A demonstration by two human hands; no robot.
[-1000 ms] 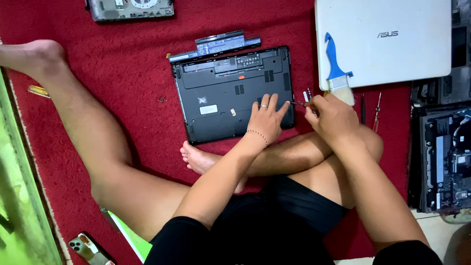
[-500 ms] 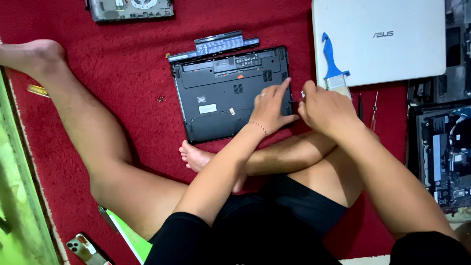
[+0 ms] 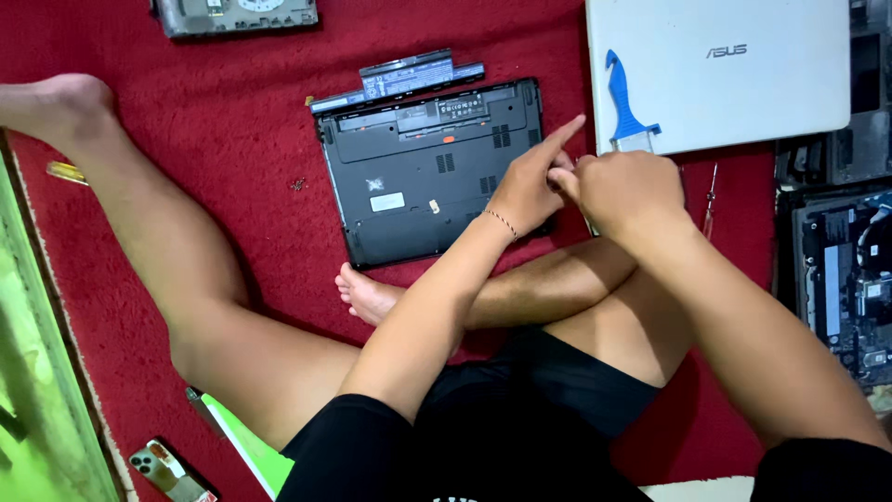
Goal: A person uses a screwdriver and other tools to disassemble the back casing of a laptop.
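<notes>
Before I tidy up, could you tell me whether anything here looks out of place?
Yes: the battery pack lies askew, out of the upturned black laptop, and tiny screws sit loose on the red carpet.

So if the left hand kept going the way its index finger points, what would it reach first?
The left hand points up and right, past the black laptop's corner. It would probably meet the white laptop's edge near the blue pry tool, though finger height is unclear.

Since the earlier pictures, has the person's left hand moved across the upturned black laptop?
Yes. The left hand has shifted toward the right edge of the upturned black laptop, its index finger now pointing out, close beside the right hand.
</notes>
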